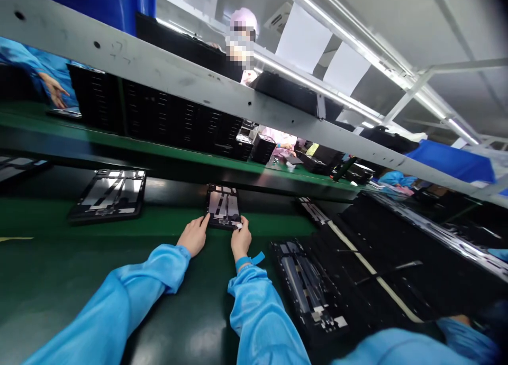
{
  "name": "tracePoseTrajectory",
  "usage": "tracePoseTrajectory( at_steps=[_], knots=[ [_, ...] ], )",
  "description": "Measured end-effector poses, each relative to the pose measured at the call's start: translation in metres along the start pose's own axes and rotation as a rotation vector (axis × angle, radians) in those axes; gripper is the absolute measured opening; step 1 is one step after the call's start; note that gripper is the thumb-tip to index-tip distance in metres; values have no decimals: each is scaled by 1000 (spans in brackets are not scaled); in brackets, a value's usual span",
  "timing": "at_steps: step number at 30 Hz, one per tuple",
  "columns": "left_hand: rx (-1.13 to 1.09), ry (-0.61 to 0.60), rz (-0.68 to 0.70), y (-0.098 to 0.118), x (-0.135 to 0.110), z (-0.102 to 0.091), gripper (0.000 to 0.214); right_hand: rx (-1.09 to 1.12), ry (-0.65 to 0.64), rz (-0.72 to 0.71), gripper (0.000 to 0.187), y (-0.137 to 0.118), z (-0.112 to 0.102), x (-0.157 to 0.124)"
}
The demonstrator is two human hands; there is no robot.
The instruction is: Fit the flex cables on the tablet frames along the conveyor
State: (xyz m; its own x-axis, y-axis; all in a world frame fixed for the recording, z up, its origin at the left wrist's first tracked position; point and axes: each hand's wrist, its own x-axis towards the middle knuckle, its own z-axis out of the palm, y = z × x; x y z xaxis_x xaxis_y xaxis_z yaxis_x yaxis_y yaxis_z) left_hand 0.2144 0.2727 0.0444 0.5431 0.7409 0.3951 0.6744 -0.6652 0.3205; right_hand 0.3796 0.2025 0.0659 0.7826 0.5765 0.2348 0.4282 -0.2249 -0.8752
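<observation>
An open tablet (223,205) with its silvery battery cells and dark frame exposed lies over the green belt ahead of me. My left hand (194,235) has its fingers on the tablet's left edge near the lower corner. On the opposite lower corner, my right hand (241,240) pinches the edge between thumb and fingers, beside a small white piece. Both sleeves are blue, and a blue band circles my right wrist. To the left a second open tablet (113,194) rests on the belt. Closer on my right lies another open tablet (311,288).
A grey metal rail (174,74) crosses above the bench. Behind it stand black slotted racks (174,111) on a green shelf. Blue bins (452,161) sit up high. Dark trays or panels (416,248) fill the right side. Co-workers' hands (54,90) show beyond.
</observation>
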Motion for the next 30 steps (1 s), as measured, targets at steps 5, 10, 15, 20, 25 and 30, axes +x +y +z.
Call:
tracePoseTrajectory(
  at_steps=[5, 10, 15, 20, 25, 30],
  knots=[
    [-161, 19, -222, -4, -10, -24, 37, 79, -30, -28, 40, -3, -13, -14],
    [-311, -110, -287, -14, -66, -58, 55, 198, -268, -113, 43, 3, -38, -49],
    [-436, -301, -243, -17, -159, -109, 89, 208, -665, -254, 82, 16, -96, -107],
    [-461, -392, -198, 8, -234, -145, 79, 100, -776, -344, 66, 29, -143, -163],
    [-440, -420, -192, 17, -246, -157, 78, 75, -725, -357, 57, 29, -157, -178],
    [-450, -357, -178, 20, -237, -167, 52, 112, -626, -382, 54, 2, -157, -187]
  ],
)
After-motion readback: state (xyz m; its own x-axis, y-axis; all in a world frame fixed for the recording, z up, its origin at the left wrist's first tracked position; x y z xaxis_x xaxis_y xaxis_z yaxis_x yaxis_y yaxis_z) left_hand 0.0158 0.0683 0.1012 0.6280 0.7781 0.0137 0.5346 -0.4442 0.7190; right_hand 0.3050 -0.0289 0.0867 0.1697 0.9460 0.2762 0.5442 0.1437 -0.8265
